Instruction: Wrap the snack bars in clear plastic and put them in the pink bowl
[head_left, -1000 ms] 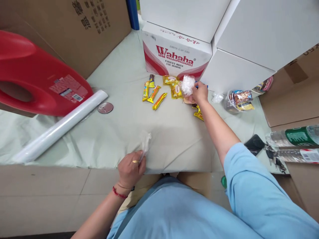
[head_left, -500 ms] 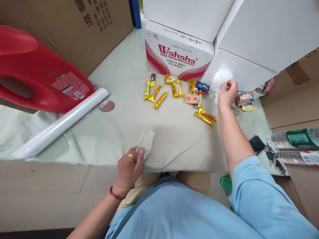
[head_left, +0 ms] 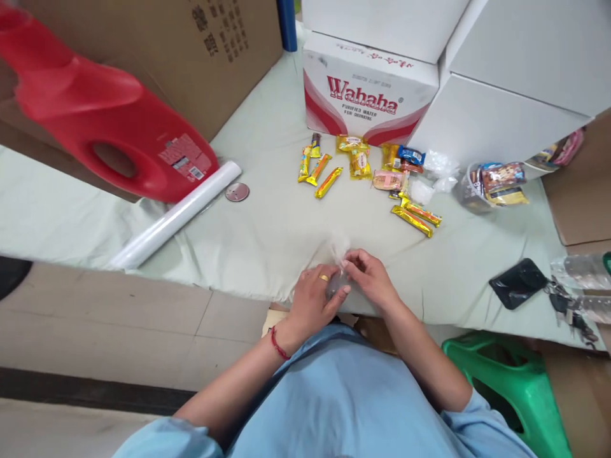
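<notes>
Near the table's front edge, my left hand (head_left: 311, 296) is closed around a thin clear plastic bag (head_left: 340, 247). My right hand (head_left: 373, 277) pinches the same bag from the other side, thumb and fingers together. The bag's top sticks up above the fingers; its lower part is partly hidden between my hands. Beyond them lie wrapped snacks: yellow snack sticks (head_left: 328, 182) to the left, yellow packets (head_left: 359, 164) in the middle, and a pink-wrapped snack (head_left: 387, 180) further right. Crumpled clear plastic bags (head_left: 440, 164) rest beside a blue packet (head_left: 411, 155).
A clear tub (head_left: 472, 191) with snack packets stands at the right, behind a black phone (head_left: 518, 283) and keys (head_left: 568, 308). At the left are a plastic roll (head_left: 176, 216), a round tin lid (head_left: 237, 192) and a red jug (head_left: 157, 152). A Wahaha box (head_left: 367, 95) stands behind.
My right hand has come from the crumpled bags at the back right to the bag in my left hand. The view has shifted, so the table things appear further right.
</notes>
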Demonstrator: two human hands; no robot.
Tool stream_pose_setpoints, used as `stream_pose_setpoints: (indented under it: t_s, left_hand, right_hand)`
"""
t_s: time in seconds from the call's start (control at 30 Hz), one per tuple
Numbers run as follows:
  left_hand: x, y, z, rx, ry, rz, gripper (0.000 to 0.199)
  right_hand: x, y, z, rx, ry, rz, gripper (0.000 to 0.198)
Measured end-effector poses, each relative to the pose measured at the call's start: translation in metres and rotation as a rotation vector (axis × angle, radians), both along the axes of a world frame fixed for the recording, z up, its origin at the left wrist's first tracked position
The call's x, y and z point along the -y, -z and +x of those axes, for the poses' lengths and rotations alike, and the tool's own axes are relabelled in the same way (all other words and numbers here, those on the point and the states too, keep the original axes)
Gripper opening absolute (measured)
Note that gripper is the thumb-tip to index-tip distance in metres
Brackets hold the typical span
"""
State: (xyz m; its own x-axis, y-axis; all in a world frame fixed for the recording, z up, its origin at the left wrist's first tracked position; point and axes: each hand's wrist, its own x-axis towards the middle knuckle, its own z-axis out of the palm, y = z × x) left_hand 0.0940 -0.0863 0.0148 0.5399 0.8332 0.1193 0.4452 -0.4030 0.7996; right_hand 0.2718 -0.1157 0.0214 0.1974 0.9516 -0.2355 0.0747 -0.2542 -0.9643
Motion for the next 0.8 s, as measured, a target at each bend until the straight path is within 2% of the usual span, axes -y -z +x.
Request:
stream_pose_setpoints:
  t_s: [0.1,0.33,0.43,0.57,0.7,0.8]
  left_hand:
    - [0.0,-0.004,0.004,0.036,-0.026,-0.098,0.032]
    - [-0.005,-0.007,0.007,0.26,-0.306,-0.421,0.032]
    - [-0.01,-0.012,0.015,0.37,-0.311,-0.556,0.033]
    - [-0.016,-0.016,0.023,0.446,-0.269,-0.645,0.03]
    - [-0.017,-0.015,0.019,0.524,-0.275,-0.73,0.025]
    - [-0.016,-0.015,0.013,0.625,-0.275,-0.86,0.025]
  right_hand:
    - [-0.004,0.005,0.002,-0.007,0.023,0.022,0.027]
    - [0.01,0.0,0.016,-0.054,0.079,0.026,0.032]
    - [0.018,-0.004,0.012,-0.024,0.062,0.046,0.029]
    - [0.026,-0.01,0.009,-0.032,0.03,0.048,0.03]
    - [0.036,-0.009,0.025,-0.156,0.182,-0.004,0.039]
    - [0.047,-0.004,0.044,-0.232,0.256,-0.076,0.044]
